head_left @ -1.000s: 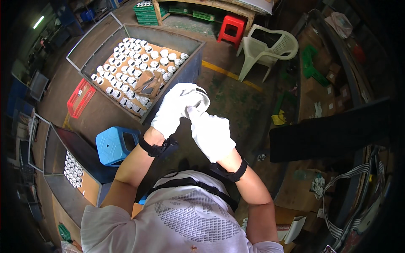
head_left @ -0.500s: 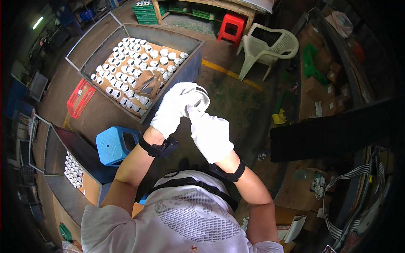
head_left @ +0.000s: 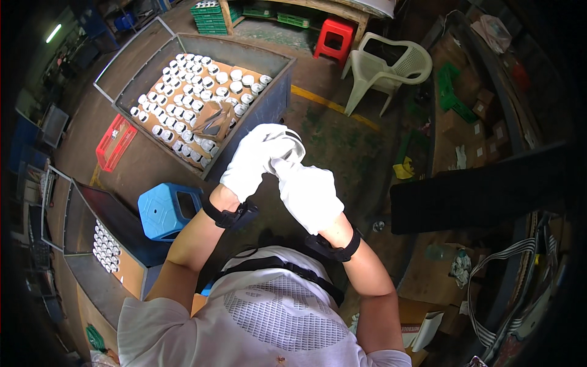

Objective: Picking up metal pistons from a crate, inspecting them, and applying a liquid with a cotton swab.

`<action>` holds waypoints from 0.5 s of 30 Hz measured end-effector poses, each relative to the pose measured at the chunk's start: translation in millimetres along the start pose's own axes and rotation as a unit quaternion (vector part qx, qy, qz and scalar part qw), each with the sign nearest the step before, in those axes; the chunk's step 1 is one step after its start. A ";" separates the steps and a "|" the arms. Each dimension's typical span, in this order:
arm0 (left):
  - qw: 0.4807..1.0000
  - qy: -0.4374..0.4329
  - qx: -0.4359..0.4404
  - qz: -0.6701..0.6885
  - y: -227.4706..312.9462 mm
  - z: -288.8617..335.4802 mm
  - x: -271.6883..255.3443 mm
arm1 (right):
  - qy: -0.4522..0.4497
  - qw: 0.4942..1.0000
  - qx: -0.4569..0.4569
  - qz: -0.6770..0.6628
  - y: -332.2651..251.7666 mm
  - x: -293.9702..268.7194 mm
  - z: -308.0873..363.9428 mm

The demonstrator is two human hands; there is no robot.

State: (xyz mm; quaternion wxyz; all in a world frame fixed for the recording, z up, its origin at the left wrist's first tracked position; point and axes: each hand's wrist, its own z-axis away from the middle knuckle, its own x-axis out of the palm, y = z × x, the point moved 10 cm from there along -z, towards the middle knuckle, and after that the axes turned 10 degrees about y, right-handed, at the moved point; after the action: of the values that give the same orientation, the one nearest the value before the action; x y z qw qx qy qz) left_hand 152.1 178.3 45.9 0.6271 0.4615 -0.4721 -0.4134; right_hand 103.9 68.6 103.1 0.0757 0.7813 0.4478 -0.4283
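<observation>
My left hand (head_left: 252, 156), in a white glove, is closed round a white round part (head_left: 295, 144) with a dark band near its rim. Most of this part is covered by the fingers. In a matching glove, my right hand (head_left: 310, 197) has its fingers drawn together against the near side of the part. Whatever they may pinch is hidden. Beyond my left hand, many similar white round parts (head_left: 221, 78) with dark bands stand in rows on brown cardboard inside a grey metal bin (head_left: 260, 52). A torn piece of cardboard (head_left: 211, 116) lies on top of them.
A blue stool (head_left: 158, 211) stands left of my forearm, beside a second bin (head_left: 98, 211) with more white parts. A red crate (head_left: 116, 144) lies by the large bin. Ahead are a red stool (head_left: 334, 38) and a pale plastic chair (head_left: 385, 73). Shelving with boxes (head_left: 461, 128) lines the right.
My right hand has shifted slightly right and down, its fingertips still at the part. My left hand keeps its hold, and the part appears turned a little.
</observation>
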 end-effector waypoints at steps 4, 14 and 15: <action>0.999 -0.014 0.008 0.051 1.2 -1.5 -2.1 | 0.024 0.999 0.004 0.037 -4.1 -3.4 1.5; 0.998 -0.003 0.031 0.052 5.5 -0.4 -1.4 | 0.047 0.998 0.024 -0.018 0.6 -5.5 1.2; 1.000 -0.008 0.026 0.009 6.7 0.6 1.2 | 0.047 0.998 0.025 -0.017 2.5 -5.8 1.6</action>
State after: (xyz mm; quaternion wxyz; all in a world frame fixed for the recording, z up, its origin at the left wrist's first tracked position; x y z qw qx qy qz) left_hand 152.2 178.7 52.7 0.6146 0.4698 -0.4920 -0.3994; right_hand 103.5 62.7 105.8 0.0278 0.7946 0.4527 -0.4037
